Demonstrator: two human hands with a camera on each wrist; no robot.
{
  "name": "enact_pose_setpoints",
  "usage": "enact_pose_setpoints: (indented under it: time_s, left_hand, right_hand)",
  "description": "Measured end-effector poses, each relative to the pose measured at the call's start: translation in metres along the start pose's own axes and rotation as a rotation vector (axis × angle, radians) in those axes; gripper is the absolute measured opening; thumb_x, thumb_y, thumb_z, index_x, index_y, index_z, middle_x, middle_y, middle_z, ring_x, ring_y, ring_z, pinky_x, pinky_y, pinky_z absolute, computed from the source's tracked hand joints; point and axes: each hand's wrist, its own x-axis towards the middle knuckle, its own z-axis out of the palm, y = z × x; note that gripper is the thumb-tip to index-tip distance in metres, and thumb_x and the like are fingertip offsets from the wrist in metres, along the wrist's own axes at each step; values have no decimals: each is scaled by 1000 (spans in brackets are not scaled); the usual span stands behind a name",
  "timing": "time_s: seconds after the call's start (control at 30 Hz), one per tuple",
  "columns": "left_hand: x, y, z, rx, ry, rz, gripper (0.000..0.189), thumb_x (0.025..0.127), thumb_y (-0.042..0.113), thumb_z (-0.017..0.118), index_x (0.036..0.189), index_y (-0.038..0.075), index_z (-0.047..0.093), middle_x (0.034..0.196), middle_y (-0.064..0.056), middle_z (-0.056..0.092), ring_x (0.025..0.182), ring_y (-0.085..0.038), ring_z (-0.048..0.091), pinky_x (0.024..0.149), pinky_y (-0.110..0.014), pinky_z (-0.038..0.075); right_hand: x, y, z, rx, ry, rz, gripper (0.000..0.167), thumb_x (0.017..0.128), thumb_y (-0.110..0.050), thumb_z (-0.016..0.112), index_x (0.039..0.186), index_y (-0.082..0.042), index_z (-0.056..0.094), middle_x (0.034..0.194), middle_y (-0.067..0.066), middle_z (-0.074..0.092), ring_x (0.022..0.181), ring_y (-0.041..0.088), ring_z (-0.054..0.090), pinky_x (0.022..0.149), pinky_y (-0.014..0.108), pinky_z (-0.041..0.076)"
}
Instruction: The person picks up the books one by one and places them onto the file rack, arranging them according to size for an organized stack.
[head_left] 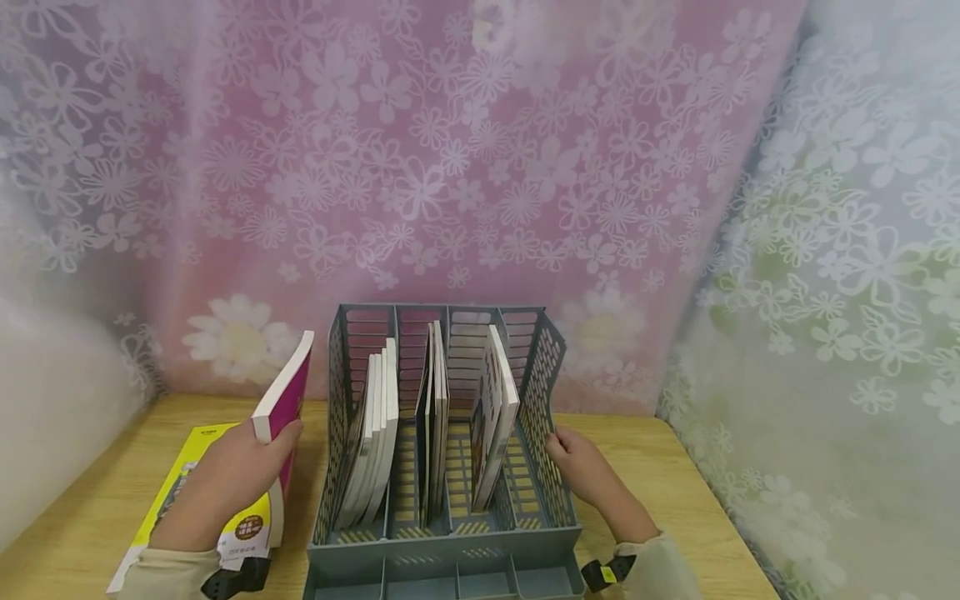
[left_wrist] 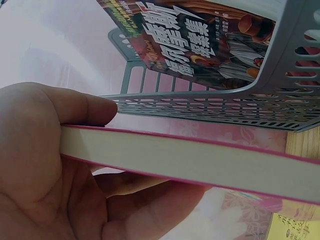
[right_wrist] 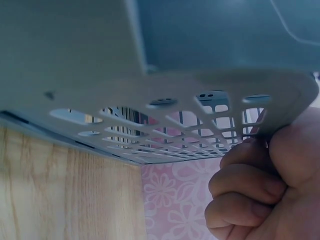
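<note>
My left hand [head_left: 225, 475] holds a thick paperback book with a magenta cover [head_left: 291, 404], tilted upright to the left of a grey desktop file rack [head_left: 442, 552]. The left wrist view shows the book's pale page edge [left_wrist: 190, 159] between thumb and fingers. My right hand [head_left: 588, 471] grips the rack's perforated right side wall, its fingers curled at the edge in the right wrist view. Inside the rack, several thin books [head_left: 378, 442] lean in the left slot, a few slim ones [head_left: 435, 417] stand in the second, and white-edged books [head_left: 497, 417] lean in the third.
A yellow-covered book [head_left: 197, 440] lies on the wooden table [head_left: 652, 467] beneath my left hand, partly hidden by it. Small open compartments [head_left: 420, 582] line the rack's front. Floral curtains [head_left: 450, 150] hang close behind the table and along its sides.
</note>
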Motion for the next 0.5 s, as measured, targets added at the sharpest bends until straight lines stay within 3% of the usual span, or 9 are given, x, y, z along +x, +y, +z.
enact_pose_setpoints:
  time_s: [0.5]
  left_hand:
    - [1, 0, 1, -1, -8, -9, 85, 103, 64, 43, 139, -13, 50, 121, -34, 64, 93, -37, 67, 73, -56, 56]
  right_hand:
    - [1, 3, 1, 6, 2, 1, 37, 113, -29, 40, 83, -9, 46, 69, 5, 41, 56, 17, 30, 55, 33, 33]
